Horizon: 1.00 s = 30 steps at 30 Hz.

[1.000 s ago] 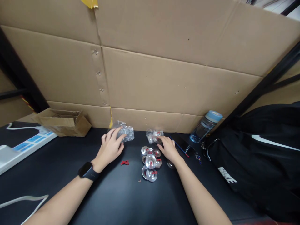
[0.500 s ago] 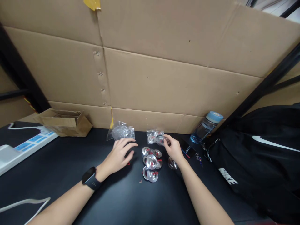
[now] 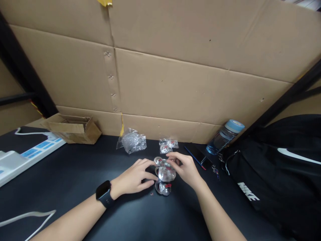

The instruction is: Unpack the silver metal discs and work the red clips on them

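Observation:
A pile of small silvery metal discs (image 3: 165,189) with red cords, resembling finger cymbals, lies mid-table. My right hand (image 3: 184,167) is over the top right of the pile, thumb and fingers pinched on a shiny disc (image 3: 167,173) that is slightly blurred; its grip is partly hidden. From the left, my left hand (image 3: 137,175) reaches to the pile's edge, fingers spread, fingertips by the discs and holding nothing. Just beyond the pile, more discs lie in a clear plastic packet (image 3: 165,148).
Crumpled clear plastic (image 3: 131,140) and an open cardboard box (image 3: 72,129) stand along the cardboard wall. A power strip (image 3: 32,155) is at left. To the right are a phone (image 3: 198,152), a pen (image 3: 194,157), keys (image 3: 215,171), a water bottle (image 3: 224,137) and a black bag (image 3: 281,177).
My right hand has moved from the plastic packet toward me, onto the pile. My left hand has shifted right to the pile's edge. The loose disc right of the pile no longer shows there.

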Available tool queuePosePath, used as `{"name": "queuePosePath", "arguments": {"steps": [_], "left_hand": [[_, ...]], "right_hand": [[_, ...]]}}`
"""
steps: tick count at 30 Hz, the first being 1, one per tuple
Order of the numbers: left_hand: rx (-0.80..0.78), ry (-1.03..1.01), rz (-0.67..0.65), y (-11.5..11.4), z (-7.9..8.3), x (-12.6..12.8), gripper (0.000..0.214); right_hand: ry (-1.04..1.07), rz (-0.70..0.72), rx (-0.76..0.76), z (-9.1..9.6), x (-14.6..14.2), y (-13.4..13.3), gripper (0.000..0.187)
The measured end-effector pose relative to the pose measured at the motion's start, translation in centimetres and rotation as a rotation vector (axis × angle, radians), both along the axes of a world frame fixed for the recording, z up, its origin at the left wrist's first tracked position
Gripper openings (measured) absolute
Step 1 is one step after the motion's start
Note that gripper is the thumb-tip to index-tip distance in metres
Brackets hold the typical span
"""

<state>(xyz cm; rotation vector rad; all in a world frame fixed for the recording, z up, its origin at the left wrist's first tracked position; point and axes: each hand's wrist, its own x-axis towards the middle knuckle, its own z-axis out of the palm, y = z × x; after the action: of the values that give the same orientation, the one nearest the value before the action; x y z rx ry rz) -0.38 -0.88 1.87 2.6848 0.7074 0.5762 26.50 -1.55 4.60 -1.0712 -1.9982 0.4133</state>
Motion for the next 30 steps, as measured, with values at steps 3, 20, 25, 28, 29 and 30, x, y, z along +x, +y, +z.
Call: {"name": "queuePosePath", "arguments": {"steps": [3,20,25,28,29,30], "left_hand": [[-0.016,0.011,-0.043,-0.2,0.0,0.1,0.034],[-0.524,-0.529,0.217,0.0,-1.8,1.6,0.021],[-0.493,-0.544,0.275,0.3,-2.1,1.5,0.02],[-0.42,-0.519,0.276,0.1,-1.9,1.4,0.018],[-0.407,-0.516,0.276,0.1,-1.8,1.5,0.017],[-0.403,-0.52,0.275,0.0,-1.7,1.5,0.017]], "right_hand": [[0.023,-0.021,-0.039,0.4,0.5,-0.1,0.009],[0.457,0.12,-0.266,-0.4,-1.3,-0.8,0.01],[0.323,0.123,-0.197,0.3,-1.4,-1.1,0.007],[0.249,0.116,-0.147,0.7,-1.4,-1.3,0.008],[0.244,0.112,-0.129,0.7,-1.4,-1.3,0.009],[0.25,0.105,-0.109,0.7,-1.4,-1.3,0.009]]}}
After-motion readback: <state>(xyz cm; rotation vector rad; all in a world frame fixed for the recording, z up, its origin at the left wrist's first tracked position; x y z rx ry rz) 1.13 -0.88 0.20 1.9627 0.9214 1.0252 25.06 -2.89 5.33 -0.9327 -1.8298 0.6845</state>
